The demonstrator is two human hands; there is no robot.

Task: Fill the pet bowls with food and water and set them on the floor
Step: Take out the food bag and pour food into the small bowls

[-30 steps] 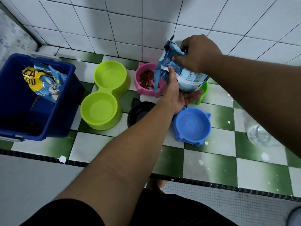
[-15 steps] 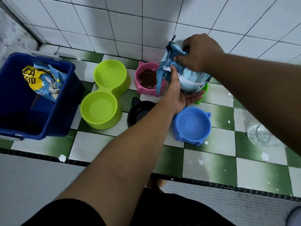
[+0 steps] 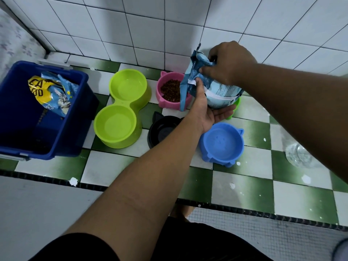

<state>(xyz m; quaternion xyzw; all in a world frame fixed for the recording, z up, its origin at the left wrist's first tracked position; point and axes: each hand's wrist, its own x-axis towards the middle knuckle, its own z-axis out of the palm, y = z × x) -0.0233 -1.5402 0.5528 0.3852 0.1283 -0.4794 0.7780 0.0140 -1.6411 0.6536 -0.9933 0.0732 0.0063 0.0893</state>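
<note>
A blue and white food bag [image 3: 220,93] is held upright over the green-and-white tiled ledge. My right hand [image 3: 228,63] pinches its crumpled top. My left hand [image 3: 207,108] cups the bag from below, thumb along its side. Just left of the bag sits a pink bowl [image 3: 170,102] with brown kibble in it. A lime double bowl [image 3: 122,108], a black bowl [image 3: 162,130] and a blue bowl [image 3: 222,145] hold no kibble. A small green bowl [image 3: 234,108] peeks out behind the bag.
A dark blue bin [image 3: 37,112] at the left holds a yellow and blue food pouch [image 3: 52,93]. A clear plastic bottle [image 3: 297,154] lies at the right. White tiled wall [image 3: 131,25] stands behind the bowls; the ledge edge [image 3: 244,210] runs along the front.
The bag has come slightly more upright beside the pink bowl. Both hands keep the same hold on it.
</note>
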